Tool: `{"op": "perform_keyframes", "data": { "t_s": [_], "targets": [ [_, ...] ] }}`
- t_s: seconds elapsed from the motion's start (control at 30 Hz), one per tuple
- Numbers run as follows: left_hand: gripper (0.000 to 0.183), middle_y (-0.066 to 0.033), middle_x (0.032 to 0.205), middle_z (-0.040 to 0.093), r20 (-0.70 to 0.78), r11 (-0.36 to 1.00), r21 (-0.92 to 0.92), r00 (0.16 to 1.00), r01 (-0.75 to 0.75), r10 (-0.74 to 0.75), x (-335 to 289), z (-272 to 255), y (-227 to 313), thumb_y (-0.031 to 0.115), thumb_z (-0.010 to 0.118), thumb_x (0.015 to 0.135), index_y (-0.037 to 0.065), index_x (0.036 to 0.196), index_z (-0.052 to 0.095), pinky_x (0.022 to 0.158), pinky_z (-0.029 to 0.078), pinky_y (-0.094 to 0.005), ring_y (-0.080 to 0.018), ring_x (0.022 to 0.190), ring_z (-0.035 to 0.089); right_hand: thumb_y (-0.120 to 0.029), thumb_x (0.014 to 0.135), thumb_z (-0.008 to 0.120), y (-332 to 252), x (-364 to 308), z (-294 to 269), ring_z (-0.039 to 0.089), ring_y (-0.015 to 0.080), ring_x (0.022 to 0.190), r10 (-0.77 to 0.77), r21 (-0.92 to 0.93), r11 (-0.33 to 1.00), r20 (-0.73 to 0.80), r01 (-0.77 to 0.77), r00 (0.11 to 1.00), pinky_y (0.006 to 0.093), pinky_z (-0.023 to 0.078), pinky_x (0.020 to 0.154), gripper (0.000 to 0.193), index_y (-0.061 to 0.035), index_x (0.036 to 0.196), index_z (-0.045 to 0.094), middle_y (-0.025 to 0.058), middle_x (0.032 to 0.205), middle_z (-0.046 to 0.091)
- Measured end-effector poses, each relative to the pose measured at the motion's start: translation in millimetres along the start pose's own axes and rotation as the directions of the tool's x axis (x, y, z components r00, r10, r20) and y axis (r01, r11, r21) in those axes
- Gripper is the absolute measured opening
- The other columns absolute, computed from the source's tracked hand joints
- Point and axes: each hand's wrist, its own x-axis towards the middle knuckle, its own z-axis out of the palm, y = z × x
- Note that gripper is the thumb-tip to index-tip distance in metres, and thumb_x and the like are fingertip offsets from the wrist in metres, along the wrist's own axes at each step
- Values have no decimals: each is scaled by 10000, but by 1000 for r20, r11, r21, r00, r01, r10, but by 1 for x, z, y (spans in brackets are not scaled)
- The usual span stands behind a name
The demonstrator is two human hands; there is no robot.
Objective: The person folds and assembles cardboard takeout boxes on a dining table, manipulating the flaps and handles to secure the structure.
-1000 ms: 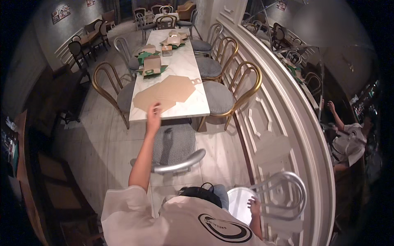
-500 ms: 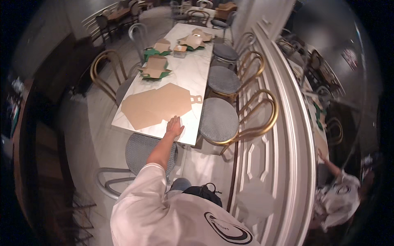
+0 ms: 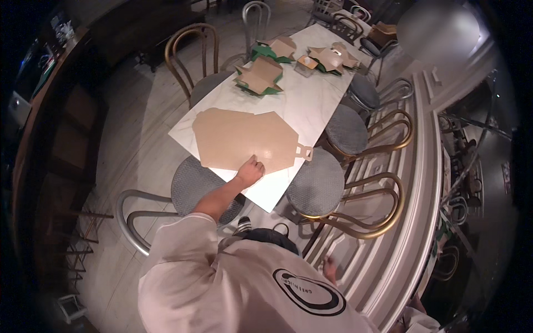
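A flat brown cardboard box blank [image 3: 239, 136] lies unfolded across the near end of the white marble-look table [image 3: 194, 114], its cut-out handle tab sticking past the right edge. My left hand [image 3: 251, 171] is at the blank's near edge, fingers curled and closed on it. Down by my right side is my right hand [image 3: 330, 270], partly behind my shirt and away from the table; its fingers are too unclear to read.
Partly folded brown-and-green boxes, one of them a near box [image 3: 259, 75], stand farther up the table beside a small container [image 3: 306, 65]. Grey-seated chairs line both sides; a near chair [image 3: 202, 186] is at the table's end. A panelled wall [image 3: 413, 222] runs along the right.
My left hand has gone from lying spread beside the blank to curling at its near edge. The blank has shifted and turned. My right hand has come into view. The whole view has swung.
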Motion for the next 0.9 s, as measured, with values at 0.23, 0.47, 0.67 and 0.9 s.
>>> {"op": "perform_keyframes", "data": {
  "t_s": [0.23, 0.47, 0.67, 0.9],
  "targets": [
    [608, -140, 1323, 588, 150, 967, -226, 985, 117, -84, -9, -30, 28, 475, 601, 958, -25, 1303, 621, 1201, 310, -495, -335, 1338, 474, -220, 1018, 624, -182, 201, 81, 646, 192, 913, -260, 182, 960, 303, 213, 917, 334, 539, 825, 285, 21, 1170, 625, 102, 1027, 697],
    [696, -159, 1490, 489, 143, 833, -511, 977, 210, -159, -21, -53, 96, 424, 642, 958, 32, 1502, 458, 1226, 309, -475, -365, 1442, 404, -311, 989, 716, -267, 243, 152, 692, 247, 882, 184, 251, 875, 617, -413, 765, 393, 600, 760, 380, -34, 1232, 624, 114, 1039, 708],
    [706, -208, 1545, 412, 75, 662, -655, 904, 363, -421, -32, -72, 110, 363, 652, 949, 56, 1538, 412, 1235, 284, -507, -398, 1464, 366, -253, 1000, 713, -309, 247, 163, 672, 134, 683, -47, 373, 878, 691, -299, 722, 310, 581, 653, 212, -85, 1126, 686, 35, 878, 733],
    [648, -130, 1522, 493, -90, 528, -572, 592, 627, -801, -18, -152, 61, 190, 738, 879, 134, 1484, 514, 1216, 303, -567, -345, 1417, 452, -251, 1031, 663, -475, 231, 137, 697, 127, 820, -379, 543, 829, 724, -137, 576, 278, 562, 679, 255, -59, 1197, 682, 40, 1007, 749]
  ]
}}
